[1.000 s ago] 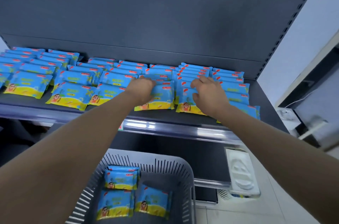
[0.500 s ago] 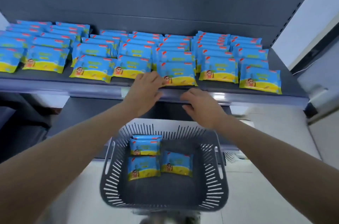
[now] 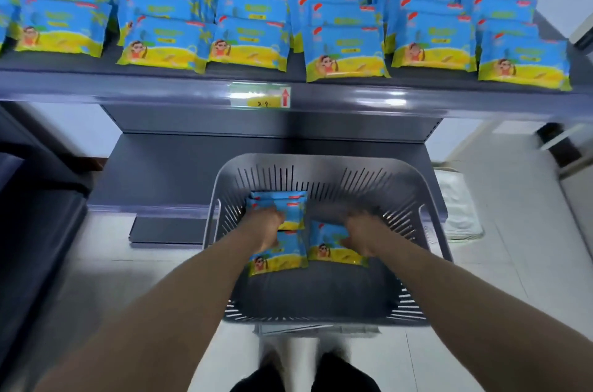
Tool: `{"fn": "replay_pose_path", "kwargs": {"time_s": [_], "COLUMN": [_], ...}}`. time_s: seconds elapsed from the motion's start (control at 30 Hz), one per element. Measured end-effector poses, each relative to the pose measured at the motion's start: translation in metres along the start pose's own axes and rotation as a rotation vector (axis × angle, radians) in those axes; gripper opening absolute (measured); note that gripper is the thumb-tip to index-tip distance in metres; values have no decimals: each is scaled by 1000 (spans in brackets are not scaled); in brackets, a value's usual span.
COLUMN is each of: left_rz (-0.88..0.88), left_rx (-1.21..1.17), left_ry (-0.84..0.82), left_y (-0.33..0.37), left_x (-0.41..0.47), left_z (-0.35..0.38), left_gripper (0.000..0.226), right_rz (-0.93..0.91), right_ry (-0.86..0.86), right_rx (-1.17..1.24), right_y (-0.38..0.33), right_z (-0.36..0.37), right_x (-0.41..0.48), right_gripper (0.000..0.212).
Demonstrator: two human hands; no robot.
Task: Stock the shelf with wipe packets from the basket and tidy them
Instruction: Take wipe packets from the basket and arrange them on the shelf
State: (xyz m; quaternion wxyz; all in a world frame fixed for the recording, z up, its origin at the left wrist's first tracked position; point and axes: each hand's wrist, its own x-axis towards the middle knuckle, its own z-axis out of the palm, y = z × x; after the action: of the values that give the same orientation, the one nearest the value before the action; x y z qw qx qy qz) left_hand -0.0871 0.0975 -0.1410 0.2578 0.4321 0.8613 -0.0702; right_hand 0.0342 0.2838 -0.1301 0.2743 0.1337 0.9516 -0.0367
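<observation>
Dropping from the shelf [image 3: 128, 93], the left hand [image 3: 264, 228] and right hand [image 3: 362, 237] now touch wipe packets [image 3: 282, 258] near the basket [image 3: 321, 160] middle. It is too blurry to tell if the fingers have closed. More stocking comes next.

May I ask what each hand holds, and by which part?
The right hand grips the right wipe packet by its far right corner; the left hand is too blurred.

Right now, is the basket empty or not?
Not empty. At least three wipe packets lie on the floor of the basket; most of that floor is bare.
</observation>
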Motion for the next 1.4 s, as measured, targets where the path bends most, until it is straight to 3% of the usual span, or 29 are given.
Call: {"fn": "replay_pose_path", "kwargs": {"time_s": [0.37,0.5,0.63,0.8,0.97,1.07,1.17,1.4], "left_rz": [-147,-174,-139,-93,-98,-99,-110,-245], "left_rx": [134,183,0,12,-9,-41,-49,-88], "left_ry": [-140,-167,-229,-252,-45,140,256,517], "left_y": [4,10,13,28,32,27,15,-41], "left_x": [28,29,12,-12,-42,-71,-98,-147], "left_z": [53,41,31,-22,-124,-185,-229,-276], "left_gripper": [72,73,69,43,31,29,23,22], "right_rz": [50,91,35,-111,-228,-250,-258,-285], "right_ry": [-99,-65,8,228,531,637,667,655], "right_rx": [77,-102,-69,3,74,46,31,-69], "right_y": [4,4,3,14,28,24,10,-45], "right_z": [54,46,18,-68,-191,-249,-283,-315], "right_x": [34,36,22,-26,-66,-69,-62,-25], "right_gripper": [85,65,37,38,32,44,52,44]}}
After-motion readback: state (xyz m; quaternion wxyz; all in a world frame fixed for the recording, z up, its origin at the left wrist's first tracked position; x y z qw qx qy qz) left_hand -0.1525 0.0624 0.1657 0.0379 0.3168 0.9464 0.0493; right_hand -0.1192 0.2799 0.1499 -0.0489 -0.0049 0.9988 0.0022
